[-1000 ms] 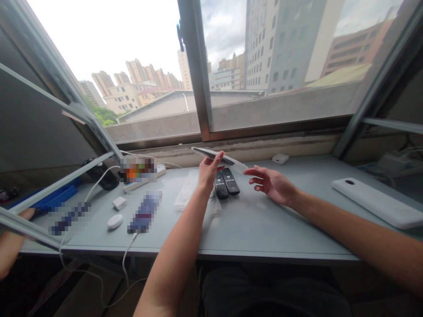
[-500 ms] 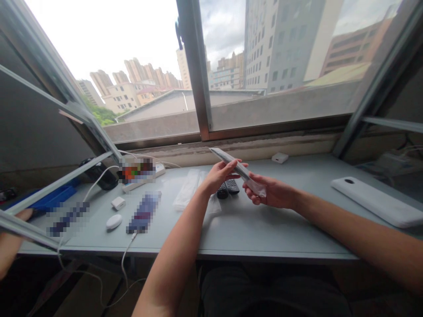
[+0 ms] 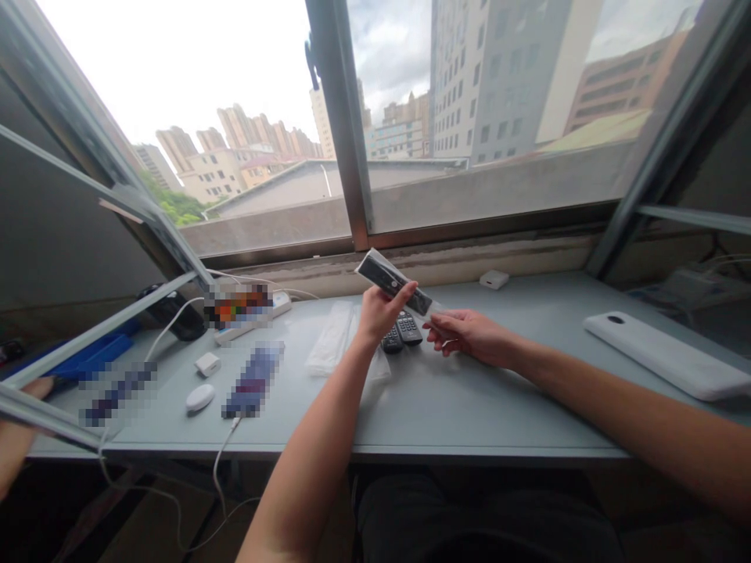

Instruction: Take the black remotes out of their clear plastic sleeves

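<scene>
A black remote control [image 3: 384, 275] in a clear plastic sleeve is held up above the table, tilted down to the right. My left hand [image 3: 381, 310] grips it around the middle, thumb on top. My right hand [image 3: 463, 335] pinches the loose lower end of the plastic sleeve [image 3: 435, 317]. Below them, two dark remotes with keypads [image 3: 406, 328] lie side by side on the table. A stack of clear plastic sleeves [image 3: 332, 340] lies just left of them, partly behind my left forearm.
On the grey table [image 3: 498, 422] a white device [image 3: 662, 356] lies right and a white adapter [image 3: 494, 279] at the back. Left are a power strip [image 3: 252, 322], a charging phone [image 3: 253, 383], a white oval object [image 3: 200, 398] and another person's arm [image 3: 17, 438].
The sleeved remote has turned so its dark front face shows. My right hand has shifted slightly left and its grip on the sleeve end has changed.
</scene>
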### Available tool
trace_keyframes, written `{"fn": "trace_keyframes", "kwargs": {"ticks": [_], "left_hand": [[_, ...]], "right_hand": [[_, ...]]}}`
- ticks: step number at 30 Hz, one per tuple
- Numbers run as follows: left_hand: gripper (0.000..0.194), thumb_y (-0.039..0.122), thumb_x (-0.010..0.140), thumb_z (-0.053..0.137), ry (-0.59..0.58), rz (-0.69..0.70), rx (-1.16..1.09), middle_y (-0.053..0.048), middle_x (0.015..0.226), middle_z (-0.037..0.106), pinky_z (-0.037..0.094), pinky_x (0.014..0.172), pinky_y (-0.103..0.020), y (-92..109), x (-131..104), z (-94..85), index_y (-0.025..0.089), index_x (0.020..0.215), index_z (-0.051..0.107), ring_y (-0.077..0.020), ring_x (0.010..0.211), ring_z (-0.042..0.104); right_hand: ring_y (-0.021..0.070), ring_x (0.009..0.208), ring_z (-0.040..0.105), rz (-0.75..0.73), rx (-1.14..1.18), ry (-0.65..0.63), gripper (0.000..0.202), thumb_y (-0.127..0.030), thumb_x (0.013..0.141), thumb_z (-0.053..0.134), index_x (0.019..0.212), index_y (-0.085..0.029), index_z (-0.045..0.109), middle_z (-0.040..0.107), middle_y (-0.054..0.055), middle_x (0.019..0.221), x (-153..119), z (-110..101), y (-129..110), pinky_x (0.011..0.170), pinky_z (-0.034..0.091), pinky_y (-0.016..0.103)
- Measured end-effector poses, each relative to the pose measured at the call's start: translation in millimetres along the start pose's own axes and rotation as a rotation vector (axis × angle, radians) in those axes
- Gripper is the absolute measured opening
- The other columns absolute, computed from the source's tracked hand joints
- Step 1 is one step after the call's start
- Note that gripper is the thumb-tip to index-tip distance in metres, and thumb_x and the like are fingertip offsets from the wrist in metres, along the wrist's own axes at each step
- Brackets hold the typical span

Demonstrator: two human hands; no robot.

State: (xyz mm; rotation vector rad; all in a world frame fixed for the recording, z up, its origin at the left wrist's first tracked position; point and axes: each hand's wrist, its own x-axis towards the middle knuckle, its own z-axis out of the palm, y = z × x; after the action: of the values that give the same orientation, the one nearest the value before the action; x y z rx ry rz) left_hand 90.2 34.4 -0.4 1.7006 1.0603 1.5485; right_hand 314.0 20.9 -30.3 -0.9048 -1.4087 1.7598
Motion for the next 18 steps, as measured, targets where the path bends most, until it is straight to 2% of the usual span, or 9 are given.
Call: {"fn": "trace_keyframes", "kwargs": {"ticks": [4, 5, 8, 10, 14, 16, 18], "left_hand": [[0.025, 0.038, 0.101, 0.075, 0.073, 0.276, 0.229, -0.009, 0.12, 0.081, 0.055, 0.103, -0.039, -2, 1, -3.9, 0.024, 0.12, 0.082, -0.0261, 0.108, 0.074], [0.027, 0.031, 0.101, 0.074, 0.057, 0.337, 0.312, -0.009, 0.123, 0.08, 0.054, 0.106, -0.04, -4, 1, -5.8, 0.026, 0.126, 0.08, -0.0266, 0.113, 0.073], [0.049, 0.007, 0.094, 0.07, -0.006, 0.46, 0.514, -0.009, 0.127, 0.08, 0.052, 0.113, -0.044, -8, 2, -10.8, 0.027, 0.139, 0.073, -0.0269, 0.123, 0.07], [0.051, -0.001, 0.091, 0.067, 0.014, 0.489, 0.571, -0.008, 0.125, 0.081, 0.051, 0.115, -0.046, -9, 1, -11.8, 0.027, 0.134, 0.074, -0.0264, 0.124, 0.07], [0.033, 0.002, 0.093, 0.071, 0.167, 0.489, 0.594, -0.007, 0.139, 0.076, 0.047, 0.119, -0.053, -6, 1, -9.8, 0.028, 0.111, 0.079, -0.029, 0.128, 0.068], [0.026, 0.009, 0.093, 0.075, 0.253, 0.465, 0.522, -0.008, 0.143, 0.072, 0.05, 0.117, -0.052, -7, 3, -8.3, 0.028, 0.109, 0.081, -0.0293, 0.127, 0.067], [0.018, 0.018, 0.094, 0.081, 0.327, 0.414, 0.381, -0.009, 0.137, 0.073, 0.055, 0.111, -0.047, -12, 6, -7.4, 0.027, 0.11, 0.082, -0.0277, 0.122, 0.069]], "right_hand": [[0.0163, 0.064, 0.07, 0.019, 0.007, 0.097, 0.036, -0.048, 0.095, 0.086, 0.092, -0.013, 0.081, 0.076, 0.009, 0.079, 2, -5, -5, 0.058, 0.06, 0.025], [0.0158, 0.063, 0.069, 0.018, 0.01, 0.109, 0.034, -0.046, 0.097, 0.084, 0.092, -0.012, 0.081, 0.075, 0.009, 0.079, 2, -6, -6, 0.057, 0.059, 0.025], [0.0137, 0.06, 0.066, 0.002, 0.016, 0.143, 0.031, -0.041, 0.102, 0.078, 0.091, -0.012, 0.08, 0.074, 0.008, 0.078, 1, -5, -9, 0.055, 0.057, 0.023], [0.0129, 0.058, 0.064, 0.0, 0.019, 0.159, 0.031, -0.039, 0.104, 0.076, 0.089, -0.013, 0.08, 0.073, 0.008, 0.076, 1, -4, -9, 0.055, 0.056, 0.023], [0.0127, 0.057, 0.063, 0.005, 0.03, 0.164, 0.03, -0.037, 0.105, 0.074, 0.089, -0.012, 0.079, 0.072, 0.008, 0.076, 0, -3, -9, 0.054, 0.056, 0.023], [0.0126, 0.057, 0.063, 0.007, 0.036, 0.159, 0.03, -0.036, 0.106, 0.074, 0.089, -0.011, 0.079, 0.072, 0.008, 0.076, 0, -3, -10, 0.053, 0.055, 0.023], [0.0126, 0.057, 0.062, 0.007, 0.042, 0.156, 0.03, -0.036, 0.106, 0.073, 0.089, -0.011, 0.078, 0.071, 0.008, 0.077, -1, -3, -11, 0.053, 0.055, 0.022]]}}
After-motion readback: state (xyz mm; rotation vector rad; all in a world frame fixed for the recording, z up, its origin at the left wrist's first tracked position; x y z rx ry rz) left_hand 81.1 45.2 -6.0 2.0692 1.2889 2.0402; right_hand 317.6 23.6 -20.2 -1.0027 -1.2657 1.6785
